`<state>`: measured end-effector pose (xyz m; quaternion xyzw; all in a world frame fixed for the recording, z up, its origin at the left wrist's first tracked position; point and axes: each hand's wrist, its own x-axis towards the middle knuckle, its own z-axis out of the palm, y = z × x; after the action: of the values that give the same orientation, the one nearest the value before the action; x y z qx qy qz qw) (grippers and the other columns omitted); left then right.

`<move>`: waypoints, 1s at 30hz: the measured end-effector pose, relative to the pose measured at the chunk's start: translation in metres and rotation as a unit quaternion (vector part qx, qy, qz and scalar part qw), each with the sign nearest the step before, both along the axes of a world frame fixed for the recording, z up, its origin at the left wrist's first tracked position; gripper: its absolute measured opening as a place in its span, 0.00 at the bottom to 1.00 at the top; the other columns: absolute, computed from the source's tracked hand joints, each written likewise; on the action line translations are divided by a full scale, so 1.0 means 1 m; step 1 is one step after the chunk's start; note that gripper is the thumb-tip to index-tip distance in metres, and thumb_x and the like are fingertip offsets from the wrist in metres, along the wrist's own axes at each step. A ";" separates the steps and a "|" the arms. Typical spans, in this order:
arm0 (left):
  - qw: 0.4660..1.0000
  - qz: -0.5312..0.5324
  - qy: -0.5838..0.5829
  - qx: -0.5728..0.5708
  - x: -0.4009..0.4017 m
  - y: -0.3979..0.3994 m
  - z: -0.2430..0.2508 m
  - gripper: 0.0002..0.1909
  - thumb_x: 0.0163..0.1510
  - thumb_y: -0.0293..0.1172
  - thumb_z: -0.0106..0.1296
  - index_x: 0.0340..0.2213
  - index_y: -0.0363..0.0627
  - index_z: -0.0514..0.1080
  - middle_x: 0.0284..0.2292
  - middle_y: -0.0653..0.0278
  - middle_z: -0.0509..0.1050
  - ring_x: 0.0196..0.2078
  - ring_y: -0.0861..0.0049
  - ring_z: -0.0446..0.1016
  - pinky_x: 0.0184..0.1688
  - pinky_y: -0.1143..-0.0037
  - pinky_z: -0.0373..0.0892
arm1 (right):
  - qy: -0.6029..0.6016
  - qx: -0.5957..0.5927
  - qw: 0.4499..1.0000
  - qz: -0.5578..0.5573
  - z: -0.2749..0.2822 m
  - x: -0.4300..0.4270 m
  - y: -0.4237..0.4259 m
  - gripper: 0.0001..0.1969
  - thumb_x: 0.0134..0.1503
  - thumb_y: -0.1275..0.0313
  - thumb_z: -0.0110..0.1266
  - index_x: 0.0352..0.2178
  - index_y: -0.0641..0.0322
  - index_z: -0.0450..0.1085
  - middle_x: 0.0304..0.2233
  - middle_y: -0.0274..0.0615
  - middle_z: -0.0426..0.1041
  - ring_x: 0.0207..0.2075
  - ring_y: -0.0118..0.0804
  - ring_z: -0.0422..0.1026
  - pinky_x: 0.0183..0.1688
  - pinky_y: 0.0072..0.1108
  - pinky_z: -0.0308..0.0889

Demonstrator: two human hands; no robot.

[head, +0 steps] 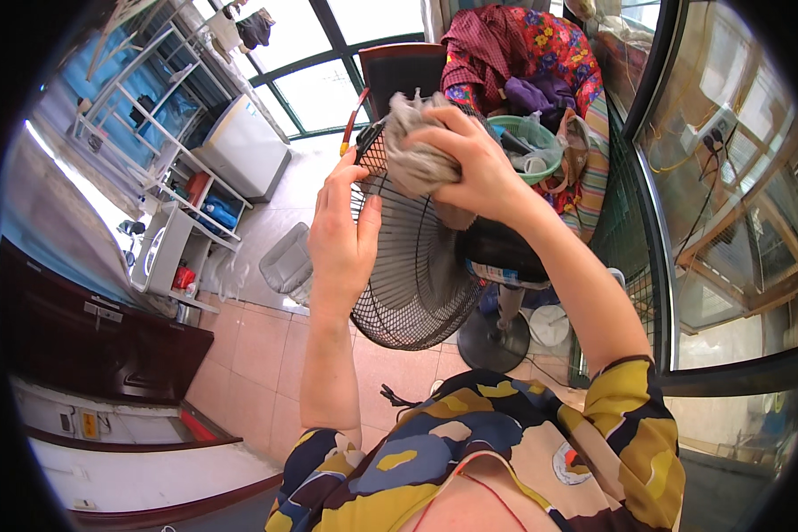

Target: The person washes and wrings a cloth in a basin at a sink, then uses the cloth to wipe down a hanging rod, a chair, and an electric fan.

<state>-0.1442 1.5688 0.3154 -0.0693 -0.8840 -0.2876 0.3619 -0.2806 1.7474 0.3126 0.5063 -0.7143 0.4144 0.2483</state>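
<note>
Before me stands a pedestal fan with a black wire guard (412,319) and a round black base (494,340). A crumpled grey-beige cloth (417,156) is gripped in my right hand (475,149) and lies against the upper part of the guard. On the guard's left edge rests my left hand (342,223), its fingers near the rim and its thumb apart from them. Behind the guard is the fan's black motor housing (505,249), which bears a label. The palm side of both hands is hidden.
A green plastic basket (538,174) with assorted items and a red floral fabric (562,46) are behind the fan on the right. A dark-backed chair (399,70) stands beyond it. At left are a white metal rack (166,110), a white cabinet (243,146) and a grey stool (287,258).
</note>
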 end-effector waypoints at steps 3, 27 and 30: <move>1.000 0.001 0.004 0.000 -0.004 -0.005 -0.006 0.16 0.59 0.24 0.49 0.48 0.38 0.65 0.58 0.47 0.66 0.60 0.55 0.65 0.61 0.66 0.59 | -0.012 0.020 1.000 -0.009 -0.028 0.003 0.020 0.22 0.36 0.76 0.62 0.39 0.56 0.74 0.48 0.40 0.68 0.47 0.51 0.68 0.50 0.35 0.67; 1.000 0.000 0.006 -0.019 -0.006 -0.005 -0.003 0.20 0.53 0.26 0.55 0.48 0.39 0.65 0.58 0.47 0.65 0.60 0.53 0.64 0.61 0.66 0.59 | 0.012 -0.002 0.999 -0.030 -0.015 -0.031 0.013 0.21 0.39 0.74 0.60 0.40 0.56 0.72 0.47 0.36 0.68 0.45 0.52 0.70 0.48 0.36 0.68; 1.000 -0.004 -0.002 -0.002 -0.006 -0.010 -0.006 0.20 0.53 0.26 0.55 0.48 0.40 0.64 0.58 0.47 0.65 0.61 0.53 0.64 0.62 0.65 0.59 | -0.061 0.044 0.997 -0.029 -0.031 -0.011 0.036 0.19 0.38 0.77 0.59 0.37 0.57 0.72 0.43 0.42 0.69 0.47 0.52 0.69 0.48 0.35 0.68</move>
<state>-0.1500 1.5589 0.3096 -0.0727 -0.8851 -0.2875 0.3587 -0.2916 1.7837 0.2816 0.4695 -0.7603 0.4051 0.1935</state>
